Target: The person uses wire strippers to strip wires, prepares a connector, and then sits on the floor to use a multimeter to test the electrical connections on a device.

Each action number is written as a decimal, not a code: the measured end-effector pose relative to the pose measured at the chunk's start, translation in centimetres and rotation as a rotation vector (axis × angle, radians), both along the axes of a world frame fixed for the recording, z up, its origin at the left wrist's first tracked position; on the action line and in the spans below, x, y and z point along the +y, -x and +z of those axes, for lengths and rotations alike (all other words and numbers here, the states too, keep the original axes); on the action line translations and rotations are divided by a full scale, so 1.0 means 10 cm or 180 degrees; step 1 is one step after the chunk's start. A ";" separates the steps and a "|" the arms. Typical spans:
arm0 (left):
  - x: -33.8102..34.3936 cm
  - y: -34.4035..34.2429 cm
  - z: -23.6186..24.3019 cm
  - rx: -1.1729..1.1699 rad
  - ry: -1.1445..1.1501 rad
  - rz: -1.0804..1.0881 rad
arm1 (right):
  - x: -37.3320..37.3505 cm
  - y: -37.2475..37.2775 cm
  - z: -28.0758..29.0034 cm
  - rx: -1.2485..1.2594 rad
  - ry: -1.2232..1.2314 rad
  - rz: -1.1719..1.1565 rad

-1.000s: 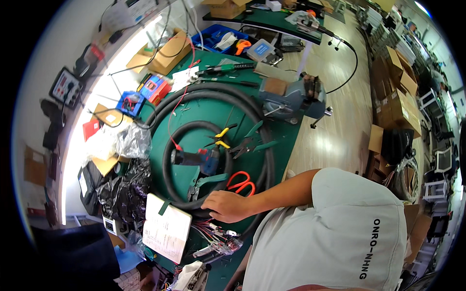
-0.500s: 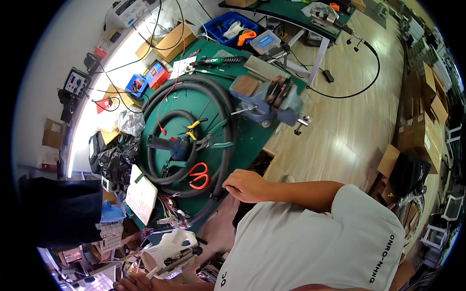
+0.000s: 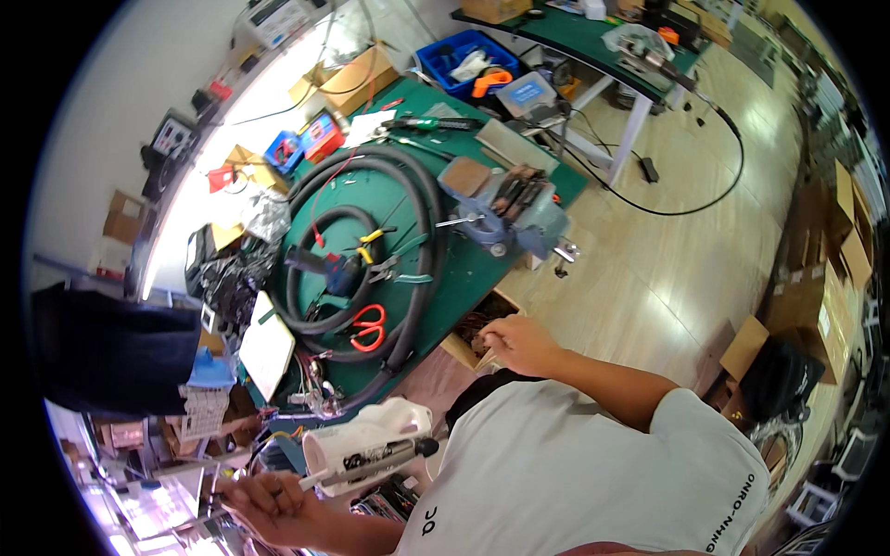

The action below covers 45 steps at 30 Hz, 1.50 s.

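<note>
Fingers [image 3: 257,492] of your left hand [image 3: 281,515] curled by the white housing [image 3: 385,416] at the desk's [image 3: 471,271] near end, probably steadying it; grip unclear. Your right hand [image 3: 525,346], desk's right, bent loosely, nothing visible held.

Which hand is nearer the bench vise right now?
Right. The right hand is below the vise in the picture, not touching it; the left hand is far off at the lower left, by the white casing.

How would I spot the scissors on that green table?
On the green table, find the large coil of thick black hose. Look inside its outer loops, on the side nearest the person's right hand. The scissors have two red loop handles, unlike the green-handled pliers and yellow-handled pliers nearby.
</note>
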State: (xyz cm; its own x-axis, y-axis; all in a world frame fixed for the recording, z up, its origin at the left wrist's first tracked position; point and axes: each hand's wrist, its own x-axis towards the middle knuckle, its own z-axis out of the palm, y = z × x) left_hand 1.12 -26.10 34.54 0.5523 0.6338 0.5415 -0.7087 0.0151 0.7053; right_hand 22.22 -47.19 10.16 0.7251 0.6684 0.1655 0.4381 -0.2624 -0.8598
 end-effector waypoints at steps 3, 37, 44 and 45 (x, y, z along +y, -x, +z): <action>0.02 0.00 0.00 -0.0011 0.0151 0.0221 | -0.01 -0.01 -0.05 0.0292 0.0124 0.0085; 1.32 -0.38 -0.51 0.0463 0.1013 0.2398 | 2.68 -1.03 0.68 0.0208 -0.0519 0.1226; 1.48 -0.59 -0.85 0.0692 0.1255 0.2371 | 4.23 -1.55 0.74 0.0143 -0.0493 0.1680; 1.52 -0.62 -0.91 0.0722 0.1360 0.2429 | 4.49 -1.60 0.73 0.0210 -0.0354 0.1707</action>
